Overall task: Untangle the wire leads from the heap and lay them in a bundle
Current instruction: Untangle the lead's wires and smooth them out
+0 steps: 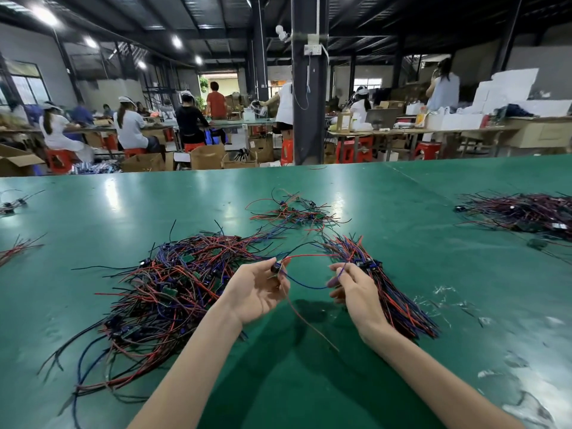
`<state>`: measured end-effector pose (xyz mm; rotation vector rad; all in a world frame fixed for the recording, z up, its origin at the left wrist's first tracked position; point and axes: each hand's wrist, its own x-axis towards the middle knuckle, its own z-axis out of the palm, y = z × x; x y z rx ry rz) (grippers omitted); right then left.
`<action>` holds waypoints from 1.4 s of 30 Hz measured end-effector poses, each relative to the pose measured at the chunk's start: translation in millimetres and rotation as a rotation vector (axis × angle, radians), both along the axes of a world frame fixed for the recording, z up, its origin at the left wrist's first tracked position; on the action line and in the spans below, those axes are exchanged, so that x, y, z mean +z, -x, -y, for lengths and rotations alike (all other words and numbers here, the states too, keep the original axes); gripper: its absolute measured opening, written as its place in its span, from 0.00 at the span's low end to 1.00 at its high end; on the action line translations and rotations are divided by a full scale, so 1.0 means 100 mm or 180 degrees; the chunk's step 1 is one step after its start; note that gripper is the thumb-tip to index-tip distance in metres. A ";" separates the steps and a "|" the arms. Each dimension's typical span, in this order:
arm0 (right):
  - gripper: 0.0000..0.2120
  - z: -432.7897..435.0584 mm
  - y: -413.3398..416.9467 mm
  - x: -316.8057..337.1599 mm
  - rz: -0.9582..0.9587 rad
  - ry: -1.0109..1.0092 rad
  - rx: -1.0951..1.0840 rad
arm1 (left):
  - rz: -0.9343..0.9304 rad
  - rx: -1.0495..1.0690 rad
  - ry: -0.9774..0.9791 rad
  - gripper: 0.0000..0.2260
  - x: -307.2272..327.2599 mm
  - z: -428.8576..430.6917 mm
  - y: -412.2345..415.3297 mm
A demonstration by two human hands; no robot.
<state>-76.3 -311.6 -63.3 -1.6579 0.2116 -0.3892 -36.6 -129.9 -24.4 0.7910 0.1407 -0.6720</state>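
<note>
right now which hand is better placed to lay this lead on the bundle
Right, likely: the right hand pinches the lead beside the bundle; the left hand, holding its other end, sits by the heap.

No legible text anywhere, perhaps from blur.

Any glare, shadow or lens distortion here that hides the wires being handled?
Head view: lamp glare streaks the green table beyond the heap, not over it; head view: wide-angle bend bows the table's far edge; head view: the left hand and right hand throw a soft shadow below; the blue wire lead between them is sharp, the background workers soft.
</note>
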 end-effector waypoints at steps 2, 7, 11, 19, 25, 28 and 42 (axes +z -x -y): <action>0.10 -0.02 0.00 0.04 0.0131 -0.0361 0.0122 | -0.0199 -0.0171 0.0392 0.09 -0.03 -0.02 0.00; 0.13 -0.03 0.05 0.13 0.0234 -0.1640 0.0814 | -0.0449 -0.0276 0.0876 0.15 -0.07 -0.04 -0.06; 0.18 0.04 0.11 0.16 -0.0244 -0.1958 0.1810 | -0.0241 -0.0232 0.0649 0.13 -0.07 -0.04 -0.05; 0.19 -0.03 0.08 0.06 -0.0634 -0.1752 0.2338 | -0.0052 -0.0101 0.0130 0.07 -0.02 0.02 0.00; 0.12 -0.05 0.08 0.14 -0.0947 -0.1769 0.2055 | 0.0763 -0.0335 -0.1011 0.09 -0.14 0.11 -0.01; 0.11 -0.09 0.12 0.12 -0.0906 -0.1588 0.1913 | 0.1033 -0.0372 -0.1208 0.13 -0.18 0.16 0.00; 0.06 -0.17 0.20 0.14 -0.1074 -0.1609 0.2018 | 0.1535 0.0185 -0.1625 0.04 -0.30 0.21 0.01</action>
